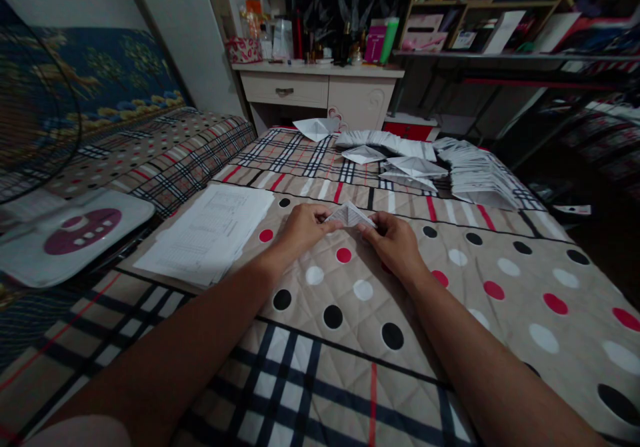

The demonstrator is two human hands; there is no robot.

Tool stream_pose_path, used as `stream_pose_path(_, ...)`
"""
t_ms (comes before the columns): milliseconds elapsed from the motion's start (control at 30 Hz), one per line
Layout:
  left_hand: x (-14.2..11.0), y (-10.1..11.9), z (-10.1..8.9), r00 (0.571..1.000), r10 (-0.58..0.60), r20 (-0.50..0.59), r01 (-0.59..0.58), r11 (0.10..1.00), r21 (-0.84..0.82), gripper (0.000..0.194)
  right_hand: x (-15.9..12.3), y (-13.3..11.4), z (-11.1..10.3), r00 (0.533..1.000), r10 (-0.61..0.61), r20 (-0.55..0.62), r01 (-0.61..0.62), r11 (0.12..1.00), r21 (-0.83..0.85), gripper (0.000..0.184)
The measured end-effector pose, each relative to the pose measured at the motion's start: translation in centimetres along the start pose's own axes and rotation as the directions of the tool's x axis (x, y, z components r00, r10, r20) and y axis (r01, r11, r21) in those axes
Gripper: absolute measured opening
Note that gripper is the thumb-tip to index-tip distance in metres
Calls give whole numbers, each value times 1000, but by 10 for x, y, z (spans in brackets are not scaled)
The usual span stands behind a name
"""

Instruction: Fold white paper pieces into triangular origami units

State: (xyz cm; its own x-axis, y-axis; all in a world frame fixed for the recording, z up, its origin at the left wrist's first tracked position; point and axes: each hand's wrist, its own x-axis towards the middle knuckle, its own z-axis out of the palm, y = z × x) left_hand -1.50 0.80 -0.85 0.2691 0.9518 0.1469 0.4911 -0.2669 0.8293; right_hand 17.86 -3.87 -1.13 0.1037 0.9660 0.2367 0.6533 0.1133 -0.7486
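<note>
A small folded paper (349, 214), printed with faint lines and peaked in the middle, is held just above the patterned bedspread (320, 300). My left hand (311, 223) pinches its left corner between thumb and fingers. On the opposite corner, my right hand (393, 237) has the same kind of pinch. To the left of my hands lies a stack of printed sheets (210, 233). Beyond them rest finished-looking folded paper boats (415, 167), and another paper boat (317, 128) sits farther back.
Long rows of nested folded papers (475, 173) lie at the back right of the bed. A white dresser (285, 90) crowded with bottles stands behind. At left are a fan (40, 100) and a white folding table (75, 233); shelves (470, 7) fill the back right.
</note>
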Motion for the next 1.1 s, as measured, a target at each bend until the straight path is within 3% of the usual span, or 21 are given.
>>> stream_pose_path(133,2,5,3,991,-122,56,132,948,-290,12,0,1,1,999,51,-10,-46,961,272,29)
stream_pose_path(300,0,12,2,978,-154,143,196,917,-348,7,0,-5,-5,991,122,56,-135,893,429,30)
stream_pose_path(400,-1,12,3,976,-118,181,183,896,-405,4,-2,-9,-7,981,140,135,-185,883,431,28)
stream_pose_path(500,-3,11,4,980,-86,181,159,884,-440,13,-3,-12,-4,985,62,158,-122,908,401,30)
stream_pose_path(700,-10,19,3,977,-60,206,127,936,-328,28,-7,-16,1,983,-13,184,-57,927,370,41)
stream_pose_path(900,-10,26,3,990,-83,114,109,964,-241,37,-11,-23,-1,966,-76,248,-37,905,424,49)
stream_pose_path(1100,4,10,-3,996,-47,-70,31,977,-213,37,-11,-25,1,969,-39,243,-77,890,449,44)
